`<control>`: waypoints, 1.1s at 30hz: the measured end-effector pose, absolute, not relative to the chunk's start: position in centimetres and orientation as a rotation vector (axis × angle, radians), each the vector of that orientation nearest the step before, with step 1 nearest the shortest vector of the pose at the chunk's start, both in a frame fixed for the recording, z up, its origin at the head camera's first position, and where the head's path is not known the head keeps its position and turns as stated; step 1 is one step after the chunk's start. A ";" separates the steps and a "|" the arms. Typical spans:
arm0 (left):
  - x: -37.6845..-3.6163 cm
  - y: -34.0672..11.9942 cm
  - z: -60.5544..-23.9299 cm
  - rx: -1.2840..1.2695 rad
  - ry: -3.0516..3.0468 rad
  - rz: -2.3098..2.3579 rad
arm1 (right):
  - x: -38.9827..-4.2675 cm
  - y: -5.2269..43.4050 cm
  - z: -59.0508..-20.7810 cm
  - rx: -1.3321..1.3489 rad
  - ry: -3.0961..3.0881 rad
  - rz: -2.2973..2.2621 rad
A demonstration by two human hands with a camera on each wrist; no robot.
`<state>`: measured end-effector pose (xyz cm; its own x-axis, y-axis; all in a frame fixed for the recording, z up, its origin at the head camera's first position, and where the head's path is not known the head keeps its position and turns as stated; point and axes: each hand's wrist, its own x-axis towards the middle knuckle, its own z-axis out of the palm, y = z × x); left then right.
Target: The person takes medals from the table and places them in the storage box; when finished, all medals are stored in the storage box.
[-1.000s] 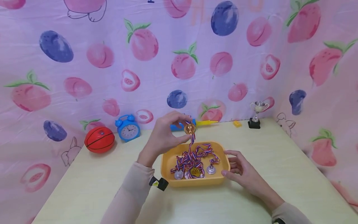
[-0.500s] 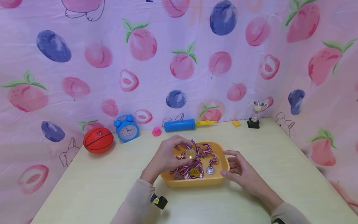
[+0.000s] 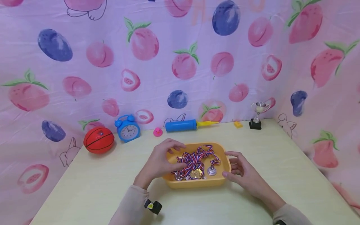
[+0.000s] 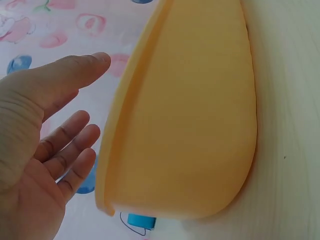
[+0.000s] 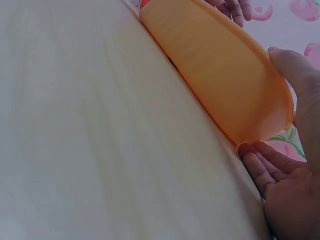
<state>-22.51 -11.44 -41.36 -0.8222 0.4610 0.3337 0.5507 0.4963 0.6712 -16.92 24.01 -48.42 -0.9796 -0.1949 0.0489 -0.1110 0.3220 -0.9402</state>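
Note:
An orange tray (image 3: 197, 184) sits mid-table and holds several medals on red, white and blue ribbons (image 3: 194, 157), among them a gold medal (image 3: 196, 173) and a silver medal (image 3: 212, 171). My left hand (image 3: 168, 159) hovers over the tray's left part with relaxed fingers and holds nothing. The left wrist view shows the left hand (image 4: 50, 125) spread beside the tray's outer wall (image 4: 190, 115). My right hand (image 3: 242, 172) rests against the tray's right end. In the right wrist view the right hand (image 5: 290, 190) has its thumb at the tray's rim (image 5: 225, 75) and its fingertips by the base.
Along the back of the pale table (image 3: 281, 175) stand a small basketball (image 3: 99, 140), a blue alarm clock (image 3: 127, 128), a pink duck (image 3: 157, 132), a blue pump (image 3: 185, 125), a yellow block (image 3: 238, 124) and a small trophy (image 3: 257, 115). Fruit-print cloth walls close in the back and sides.
My left hand brought the medal it held up by the ribbon down into the tray and let it go. The right hand stayed at the tray's right end.

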 end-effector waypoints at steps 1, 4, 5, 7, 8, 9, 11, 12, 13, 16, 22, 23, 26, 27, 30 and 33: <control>-22.5 -11.6 -41.3 -0.879 -2.622 -1.237 | -17.0 24.0 -48.4 -0.298 2.496 -1.760; -22.3 -12.0 -41.3 -0.852 -2.624 -1.231 | -17.0 24.1 -48.2 -0.315 2.533 -1.736; -22.3 -12.1 -41.3 -0.850 -2.621 -1.226 | -17.0 24.2 -48.0 -0.312 2.556 -1.716; -22.3 -12.4 -41.3 -0.855 -2.608 -1.204 | -17.0 24.4 -47.6 -0.321 2.624 -1.667; -22.3 -12.6 -41.2 -0.858 -2.603 -1.179 | -17.0 24.5 -47.3 -0.328 2.674 -1.628; -22.3 -12.7 -41.1 -0.860 -2.599 -1.158 | -16.9 24.6 -47.0 -0.353 2.731 -1.579; -22.2 -13.1 -41.0 -0.866 -2.595 -1.114 | -17.0 24.8 -46.2 -0.419 2.851 -1.458; -22.2 -13.2 -40.8 -0.862 -2.598 -1.089 | -17.0 24.8 -45.8 -0.464 2.916 -1.389; -22.1 -13.4 -40.7 -0.851 -2.606 -1.068 | -17.1 24.9 -45.3 -0.506 2.979 -1.313; -21.8 -13.8 -40.1 -0.798 -2.655 -1.024 | -17.5 25.1 -43.6 -0.597 3.121 -1.093; -21.0 -14.6 -39.2 -0.686 -2.711 -0.847 | -18.5 25.2 -40.4 -0.587 3.263 -0.758; -21.0 -14.8 -39.2 -0.673 -2.708 -0.793 | -18.7 25.1 -40.1 -0.563 3.277 -0.717; -21.0 -15.5 -39.2 -0.606 -2.711 -0.631 | -19.3 25.0 -39.6 -0.471 3.304 -0.590; -21.0 -15.7 -39.3 -0.579 -2.714 -0.578 | -19.4 25.0 -39.6 -0.447 3.314 -0.558; -21.2 -16.5 -39.7 -0.503 -2.735 -0.461 | -19.7 24.9 -39.6 -0.401 3.337 -0.506; -21.6 -17.1 -40.1 -0.437 -2.756 -0.382 | -19.8 24.9 -39.8 -0.375 3.358 -0.483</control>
<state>-21.55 -17.12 -40.10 -0.9007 0.2525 0.3536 0.3391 0.9173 0.2087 -19.79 24.92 -39.77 -0.9396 -0.1741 0.2947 -0.2500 0.9371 -0.2437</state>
